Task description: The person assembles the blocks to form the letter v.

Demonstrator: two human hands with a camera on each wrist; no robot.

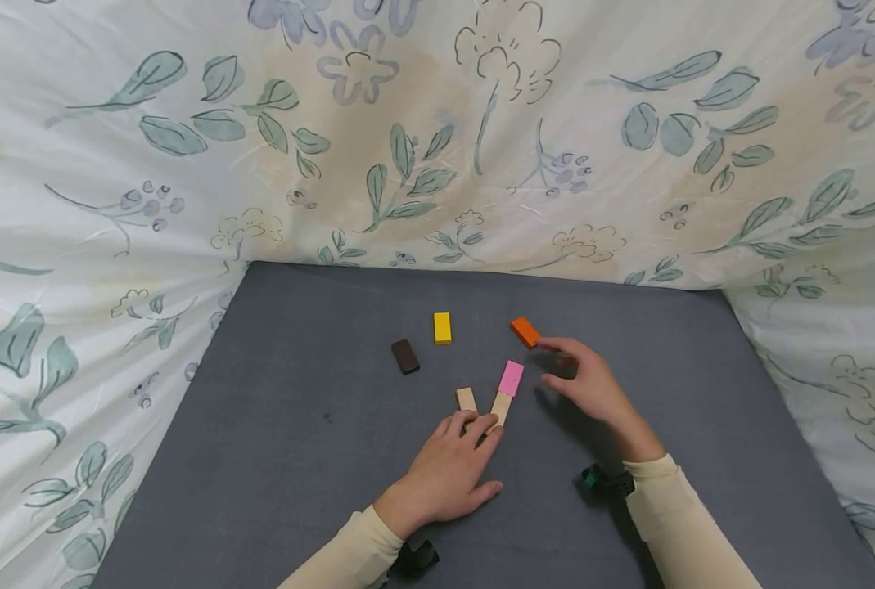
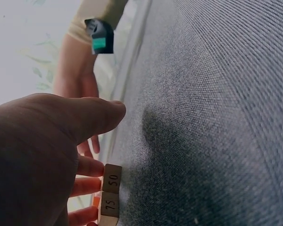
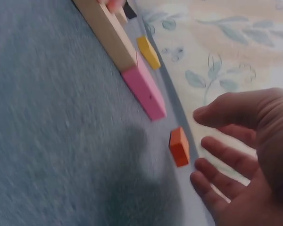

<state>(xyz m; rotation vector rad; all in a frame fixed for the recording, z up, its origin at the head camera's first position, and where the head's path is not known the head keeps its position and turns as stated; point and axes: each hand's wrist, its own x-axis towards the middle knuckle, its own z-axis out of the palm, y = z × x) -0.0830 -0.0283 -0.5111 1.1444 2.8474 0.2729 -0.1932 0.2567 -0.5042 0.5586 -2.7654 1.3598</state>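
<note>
Right of the middle on the gray desk [image 1: 297,458], the head view shows an orange block [image 1: 525,332] lying at a slant, beyond and slightly right of the pink block [image 1: 511,378]. The right hand [image 1: 592,384] is beside it, thumb and fingers parted, holding nothing. A natural wood block [image 1: 502,406] meets the pink one's near end, and another light wood block [image 1: 466,399] lies to its left. Over their near parts rests the left hand [image 1: 452,470], fingers extended rather than clenched. Farther left are the yellow block [image 1: 442,328] and the dark brown block [image 1: 405,357].

From the left wrist, fingertips touch wood blocks marked "50" [image 2: 112,180] and "75" [image 2: 109,204], without wrapping round them.

From the right wrist, a gap separates the loose fingers from the orange block. It looks like painted wood: probably light, stiff, hard to break, perhaps a little slick. A thumb-and-finger pinch across its long narrow sides should suit best.
</note>
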